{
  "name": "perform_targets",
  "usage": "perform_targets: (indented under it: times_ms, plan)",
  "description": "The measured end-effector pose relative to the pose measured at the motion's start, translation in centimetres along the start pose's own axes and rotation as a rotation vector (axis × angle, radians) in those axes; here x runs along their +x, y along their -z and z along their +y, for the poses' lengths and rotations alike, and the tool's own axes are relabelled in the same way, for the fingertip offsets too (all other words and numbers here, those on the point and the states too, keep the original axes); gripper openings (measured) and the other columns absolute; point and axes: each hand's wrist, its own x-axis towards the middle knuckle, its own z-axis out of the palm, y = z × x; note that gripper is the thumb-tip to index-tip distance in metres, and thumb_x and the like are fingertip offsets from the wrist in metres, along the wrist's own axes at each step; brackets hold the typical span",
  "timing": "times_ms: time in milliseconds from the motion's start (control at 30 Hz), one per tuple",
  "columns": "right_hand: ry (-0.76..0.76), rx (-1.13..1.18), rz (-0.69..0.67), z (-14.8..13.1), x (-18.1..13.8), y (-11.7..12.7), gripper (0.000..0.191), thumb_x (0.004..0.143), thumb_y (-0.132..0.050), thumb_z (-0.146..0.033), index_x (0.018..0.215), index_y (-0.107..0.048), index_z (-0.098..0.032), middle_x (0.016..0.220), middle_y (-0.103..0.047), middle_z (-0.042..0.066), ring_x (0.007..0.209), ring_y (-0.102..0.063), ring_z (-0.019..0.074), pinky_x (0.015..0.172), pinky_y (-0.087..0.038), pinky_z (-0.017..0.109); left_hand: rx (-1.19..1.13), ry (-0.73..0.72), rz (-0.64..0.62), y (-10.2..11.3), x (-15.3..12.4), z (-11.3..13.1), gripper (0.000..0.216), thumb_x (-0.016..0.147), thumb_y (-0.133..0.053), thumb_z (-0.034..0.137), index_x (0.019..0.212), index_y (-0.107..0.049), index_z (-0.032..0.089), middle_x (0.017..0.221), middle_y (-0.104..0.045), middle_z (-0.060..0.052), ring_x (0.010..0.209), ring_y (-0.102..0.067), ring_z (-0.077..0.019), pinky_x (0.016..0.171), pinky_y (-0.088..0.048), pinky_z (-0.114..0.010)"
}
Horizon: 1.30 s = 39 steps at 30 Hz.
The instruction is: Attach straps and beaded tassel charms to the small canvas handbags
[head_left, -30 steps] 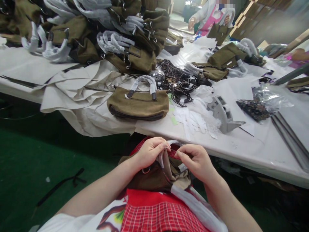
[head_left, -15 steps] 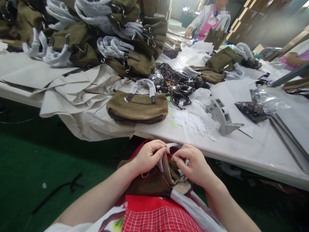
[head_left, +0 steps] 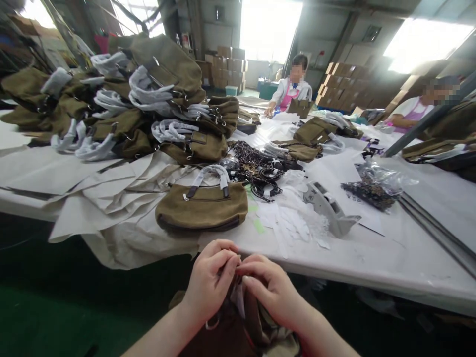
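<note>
My left hand (head_left: 210, 278) and my right hand (head_left: 270, 289) meet fingertip to fingertip at the bottom of the view, both pinched on the top edge of a brown bag (head_left: 238, 327) that rests in my lap. A metal ring of the bag shows under my left hand. On the white table (head_left: 372, 258) just beyond my hands lies an olive handbag (head_left: 203, 207) with paper-wrapped handles.
A heap of olive bags (head_left: 148, 109) fills the table's far left over sheets of beige paper (head_left: 107, 208). Dark straps and chains (head_left: 258, 173), white paper strips (head_left: 293, 223), a grey tape dispenser (head_left: 329, 208) and a plastic bag (head_left: 375, 188) lie mid-table. Two people work at the far end.
The view has tilted upward, so my hands now sit at the bottom edge and the hall's far side shows. My fingers have closed together on the bag's top edge.
</note>
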Motion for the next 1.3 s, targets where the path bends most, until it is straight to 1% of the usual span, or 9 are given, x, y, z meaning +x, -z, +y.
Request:
perform_targets:
  times_ms: [67,133,267,467,600,867,1067,1200,1300]
  plan:
    - [-0.072,0.232,-0.021,0.6,0.1,-0.5,0.025,0.090,-0.059,-0.038,0.087,-0.074,-0.018,0.088,-0.068,0.005,0.073,-0.059,0.0128,0.066,-0.048,0.025,-0.022,-0.023,-0.062,0.4,1.6,0.4,0.030,0.094,-0.049,0.028,0.073,-0.068,0.019,0.091,-0.065,-0.006,0.085,-0.062,-0.0162,0.078,-0.050,-0.027]
    - [-0.208,0.521,-0.005,1.5,0.1,-1.0,0.032,0.089,-0.060,-0.046,0.083,-0.072,-0.016,0.074,-0.066,0.003,0.048,-0.043,0.0050,0.044,-0.032,0.018,-0.047,-0.037,-0.135,0.6,3.5,0.7,0.032,0.094,-0.050,0.029,0.070,-0.067,0.018,0.087,-0.066,-0.005,0.081,-0.062,-0.0147,0.075,-0.049,-0.025]
    - [-0.355,0.890,0.087,3.4,-0.3,-1.4,0.038,0.081,-0.069,-0.051,0.093,-0.068,-0.015,0.058,-0.060,-0.002,0.037,-0.024,0.0006,0.037,-0.011,0.018,-0.009,-0.065,-0.301,-0.2,7.7,1.2,0.035,0.096,-0.047,0.032,0.073,-0.069,0.018,0.086,-0.067,-0.004,0.081,-0.063,-0.0152,0.077,-0.048,-0.025]
    - [-0.319,0.982,0.039,5.1,-0.6,-1.2,0.046,0.072,-0.076,-0.057,0.084,-0.057,-0.018,0.050,-0.060,-0.004,0.031,-0.027,0.0020,0.033,-0.013,0.016,0.490,-0.107,-0.506,-4.2,16.4,0.3,0.028,0.092,-0.050,0.034,0.089,-0.073,0.018,0.096,-0.071,-0.008,0.091,-0.065,-0.0225,0.082,-0.049,-0.031]
    - [-0.273,1.079,0.068,5.4,-0.6,-1.1,0.048,0.068,-0.079,-0.057,0.074,-0.052,-0.019,0.049,-0.062,-0.001,0.039,-0.046,0.0067,0.043,-0.034,0.018,0.635,-0.031,-0.616,-8.8,22.0,-2.0,0.022,0.091,-0.054,0.027,0.088,-0.074,0.018,0.098,-0.072,-0.008,0.096,-0.065,-0.0223,0.088,-0.049,-0.032]
    - [-0.268,0.978,0.043,6.4,-0.8,0.1,0.048,0.073,-0.074,-0.060,0.078,-0.055,-0.017,0.056,-0.066,0.002,0.041,-0.048,0.0068,0.041,-0.027,0.017,0.794,0.133,-0.685,-15.6,25.4,-4.9,0.030,0.091,-0.061,0.035,0.112,-0.062,0.014,0.116,-0.063,-0.009,0.105,-0.062,-0.0219,0.091,-0.052,-0.044]
    - [-0.291,0.981,0.088,6.4,-0.8,0.2,0.050,0.069,-0.074,-0.063,0.078,-0.055,-0.017,0.054,-0.063,-0.001,0.035,-0.039,0.0045,0.038,-0.022,0.017,0.714,0.179,-0.648,-13.8,26.3,-5.1,0.033,0.080,-0.071,0.043,0.098,-0.067,0.016,0.097,-0.070,-0.007,0.092,-0.067,-0.0202,0.084,-0.053,-0.032]
    - [-0.303,0.973,0.096,5.9,-0.6,0.0,0.048,0.071,-0.076,-0.059,0.079,-0.056,-0.016,0.055,-0.065,0.000,0.033,-0.032,0.0018,0.034,-0.014,0.016,0.639,0.178,-0.603,-11.5,26.6,-4.3,0.059,0.057,-0.083,0.055,0.098,-0.067,0.015,0.087,-0.072,-0.006,0.082,-0.069,-0.0216,0.071,-0.052,-0.024]
    - [-0.307,0.958,0.097,5.3,-0.5,0.0,0.047,0.072,-0.076,-0.057,0.080,-0.056,-0.016,0.054,-0.064,-0.001,0.033,-0.030,0.0011,0.034,-0.013,0.016,0.589,0.156,-0.570,-9.7,26.4,-3.1,0.050,0.074,-0.070,0.055,0.101,-0.065,0.014,0.080,-0.072,-0.004,0.069,-0.068,-0.0176,0.062,-0.051,-0.022]
